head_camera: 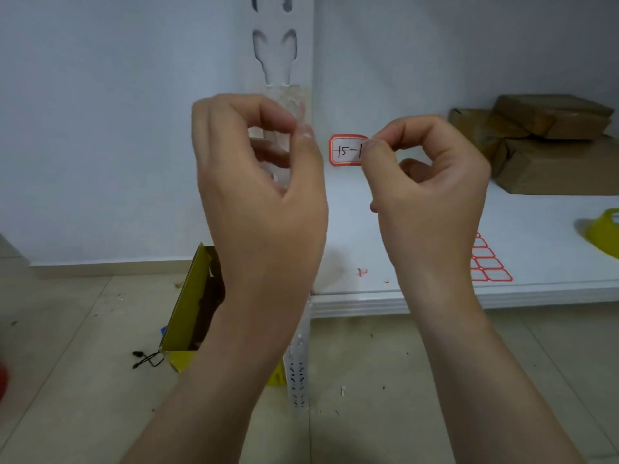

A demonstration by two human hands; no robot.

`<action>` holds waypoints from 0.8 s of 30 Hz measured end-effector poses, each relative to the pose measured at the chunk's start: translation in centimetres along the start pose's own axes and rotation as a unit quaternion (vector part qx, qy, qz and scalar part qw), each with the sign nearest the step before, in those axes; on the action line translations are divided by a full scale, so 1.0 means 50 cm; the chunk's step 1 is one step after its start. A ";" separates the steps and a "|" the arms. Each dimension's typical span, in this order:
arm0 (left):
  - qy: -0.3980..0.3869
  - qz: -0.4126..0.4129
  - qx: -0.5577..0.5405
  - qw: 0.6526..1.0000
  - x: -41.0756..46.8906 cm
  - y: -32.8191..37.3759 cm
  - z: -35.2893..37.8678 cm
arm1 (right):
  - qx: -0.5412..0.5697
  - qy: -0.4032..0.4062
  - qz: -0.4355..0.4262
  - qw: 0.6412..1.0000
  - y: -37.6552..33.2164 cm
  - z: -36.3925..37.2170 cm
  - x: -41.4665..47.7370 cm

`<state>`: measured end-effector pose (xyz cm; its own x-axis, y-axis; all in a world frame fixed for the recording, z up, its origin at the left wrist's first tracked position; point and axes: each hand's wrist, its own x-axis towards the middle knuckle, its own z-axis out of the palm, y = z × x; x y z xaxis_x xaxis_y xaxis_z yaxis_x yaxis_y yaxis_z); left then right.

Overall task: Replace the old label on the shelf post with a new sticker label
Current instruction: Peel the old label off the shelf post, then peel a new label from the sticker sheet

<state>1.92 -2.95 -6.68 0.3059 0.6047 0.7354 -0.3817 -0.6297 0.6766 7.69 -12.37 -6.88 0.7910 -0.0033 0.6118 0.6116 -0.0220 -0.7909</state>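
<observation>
A white slotted shelf post (pixel 280 55) stands upright in the middle of the view, with a patch of yellowish glue residue (pixel 294 93) just above my left hand. My left hand (pixel 258 182) is in front of the post, thumb and forefinger pinched on a thin clear strip of film (pixel 301 117) at the post. My right hand (pixel 425 182) is to the right of the post and pinches the right end of a red-bordered white sticker label (pixel 346 150) with "15-" handwritten on it. The label hangs in the air, apart from the post.
A sheet of blank red-bordered stickers (pixel 490 262) lies on the white shelf board (pixel 418 296). Brown wrapped parcels (pixel 549 142) sit at the back right, a yellow object (pixel 603 234) at the right edge. An open yellow box (pixel 191 306) stands on the tiled floor.
</observation>
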 end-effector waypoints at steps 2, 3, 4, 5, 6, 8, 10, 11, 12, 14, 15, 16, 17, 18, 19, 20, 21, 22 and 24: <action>-0.041 -0.011 -0.015 0.999 -0.011 0.010 0.011 | -0.005 -0.009 0.033 0.999 0.008 -0.021 0.004; -0.066 -0.028 -0.009 0.997 -0.018 0.014 0.018 | -0.007 -0.016 0.047 0.999 0.014 -0.031 0.006; -0.091 -0.049 0.005 0.995 -0.026 0.015 0.026 | -0.006 -0.022 0.063 0.998 0.023 -0.041 0.008; -0.110 -0.070 0.022 0.991 -0.032 0.016 0.033 | 0.000 -0.028 0.083 0.996 0.034 -0.051 0.010; -0.122 -0.083 0.037 0.988 -0.038 0.015 0.041 | 0.008 -0.032 0.107 0.994 0.047 -0.061 0.012; -0.144 -0.090 0.061 0.984 -0.047 0.013 0.056 | 0.019 -0.042 0.157 0.986 0.074 -0.083 0.017; -0.184 -0.110 0.080 0.973 -0.059 0.008 0.075 | 0.022 -0.051 0.203 0.978 0.099 -0.105 0.023; -0.202 -0.132 0.083 0.967 -0.067 0.001 0.085 | 0.022 -0.055 0.222 0.973 0.110 -0.116 0.026; -0.217 -0.160 0.082 0.959 -0.075 -0.009 0.096 | 0.021 -0.061 0.237 0.969 0.121 -0.126 0.029; -0.252 -0.222 0.081 0.939 -0.087 -0.036 0.117 | 0.007 -0.075 0.257 0.963 0.140 -0.142 0.032; -0.271 -0.250 0.085 0.926 -0.093 -0.049 0.126 | -0.003 -0.081 0.265 0.961 0.150 -0.150 0.032; -0.287 -0.271 0.088 0.915 -0.098 -0.061 0.132 | -0.013 -0.086 0.271 0.959 0.160 -0.156 0.032; -0.299 -0.284 0.090 0.907 -0.100 -0.071 0.136 | -0.024 -0.091 0.275 0.957 0.169 -0.159 0.033; -0.308 -0.290 0.092 0.902 -0.105 -0.080 0.139 | -0.036 -0.098 0.278 0.955 0.177 -0.163 0.033; -0.315 -0.294 0.093 0.898 -0.110 -0.088 0.141 | -0.046 -0.104 0.280 0.953 0.185 -0.168 0.034; -0.321 -0.301 0.091 0.893 -0.115 -0.095 0.141 | -0.054 -0.110 0.280 0.952 0.192 -0.172 0.034; -0.325 -0.312 0.086 0.889 -0.119 -0.102 0.141 | -0.061 -0.114 0.281 0.951 0.200 -0.176 0.033; -0.329 -0.321 0.083 0.884 -0.123 -0.109 0.140 | -0.071 -0.116 0.280 0.950 0.210 -0.180 0.034; -0.338 -0.331 0.090 0.877 -0.130 -0.122 0.142 | -0.093 -0.122 0.285 0.946 0.231 -0.186 0.034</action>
<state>8.44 -6.49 -15.32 0.8785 0.4778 -0.0061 0.1990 -0.3542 0.9138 15.97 -21.94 -14.84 0.9856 0.1625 0.0465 0.0885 -0.2618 -0.9611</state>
